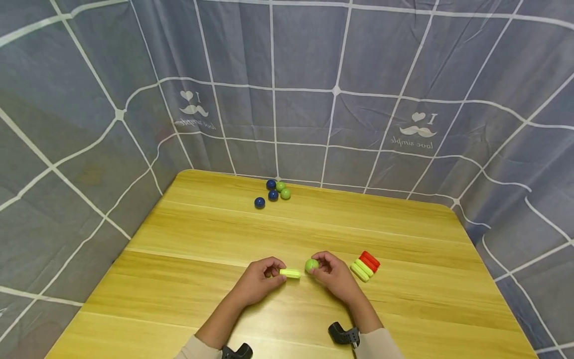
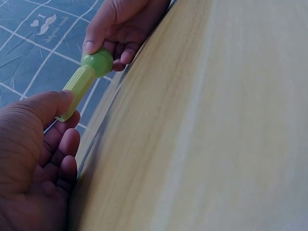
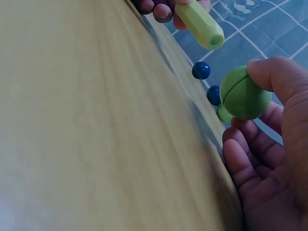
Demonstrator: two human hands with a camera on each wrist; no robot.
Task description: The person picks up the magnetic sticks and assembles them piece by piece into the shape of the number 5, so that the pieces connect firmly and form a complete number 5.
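My left hand (image 1: 256, 282) pinches a short ribbed yellow-green handle (image 1: 290, 273) between thumb and fingers. Its far end, which has a small round hole in the right wrist view, points toward a green ball (image 3: 245, 94). That ball, with a seam line around it, is pinched by the thumb and fingers of my right hand (image 1: 336, 279). A small gap separates handle and ball in the head view. To the right of my right hand, two yellow-green handles (image 1: 361, 269) lie side by side against two red handles (image 1: 369, 260).
Toward the back of the wooden table (image 1: 215, 234) sit several balls: dark blue balls (image 1: 273, 195) and two green balls (image 1: 285, 193). A grey curtain (image 1: 305, 114) with white grid lines hangs behind and along both sides of the table.
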